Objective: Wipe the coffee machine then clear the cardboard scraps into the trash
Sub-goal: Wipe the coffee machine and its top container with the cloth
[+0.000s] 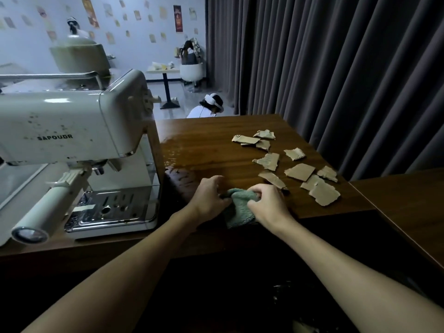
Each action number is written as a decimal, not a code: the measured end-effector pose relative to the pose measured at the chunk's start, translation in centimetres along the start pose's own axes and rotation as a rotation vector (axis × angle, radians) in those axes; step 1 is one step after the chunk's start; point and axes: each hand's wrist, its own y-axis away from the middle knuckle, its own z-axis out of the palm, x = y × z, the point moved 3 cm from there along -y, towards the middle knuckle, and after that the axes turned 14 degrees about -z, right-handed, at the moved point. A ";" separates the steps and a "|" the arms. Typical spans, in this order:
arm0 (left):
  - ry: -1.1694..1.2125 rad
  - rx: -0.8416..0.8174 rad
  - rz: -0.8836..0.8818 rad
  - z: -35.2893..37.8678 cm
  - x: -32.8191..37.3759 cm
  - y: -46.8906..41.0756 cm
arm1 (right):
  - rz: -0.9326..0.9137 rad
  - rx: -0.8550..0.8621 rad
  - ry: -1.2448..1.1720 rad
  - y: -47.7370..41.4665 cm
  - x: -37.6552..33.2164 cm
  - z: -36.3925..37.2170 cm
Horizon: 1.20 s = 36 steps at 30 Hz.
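Gripping green cloth (240,209) with left hand (211,194) and right hand (268,204), fingers curled into it, at near edge of table (204,140). Just beyond right hand: scraps (300,171), strewn on table, none cleared. Left of hands: machine (72,126), dark specks on front, so likely unwiped or half done. No trash clearly in view. Both steps seemingly left.

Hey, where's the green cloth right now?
In the head view the green cloth sits at the near edge of the wooden table, gripped by the left hand and right hand, right of the coffee machine and nearer than the cardboard scraps.
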 end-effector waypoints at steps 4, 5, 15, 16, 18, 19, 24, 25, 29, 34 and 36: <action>0.190 -0.209 -0.063 -0.7 2.4 2.6 | -0.153 0.021 -0.092 0.3 -0.5 -3.1; 0.246 -0.236 -0.059 -1.0 3.2 3.5 | -0.176 0.012 -0.114 0.5 -0.6 -3.9; 0.320 -0.196 0.158 -3.2 8.8 9.2 | -0.373 0.072 -0.217 2.4 -2.3 -10.5; 0.229 -0.159 0.186 -3.4 9.0 9.6 | -0.409 0.067 -0.216 2.6 -2.5 -10.9; 0.095 -0.092 0.228 -3.9 9.6 10.5 | -0.448 0.017 -0.206 3.1 -2.9 -11.6; 0.065 -0.060 0.247 -4.0 9.8 11.0 | -0.447 -0.009 -0.194 3.4 -3.2 -11.8; 0.047 0.090 0.333 -5.5 10.7 12.9 | -0.426 -0.186 -0.111 4.8 -5.0 -12.3; 0.038 0.115 0.352 -5.8 10.7 13.1 | -0.433 -0.196 -0.062 5.0 -5.6 -12.1; -0.017 0.213 0.451 -7.9 10.0 13.9 | -0.531 -0.119 -0.022 5.4 -8.3 -11.1; 0.028 0.261 0.445 -11.3 7.5 14.6 | -0.556 -0.031 -0.168 5.0 -11.3 -9.5; 0.087 0.289 0.433 -13.2 6.4 15.3 | -0.488 0.017 -0.377 4.9 -13.1 -8.4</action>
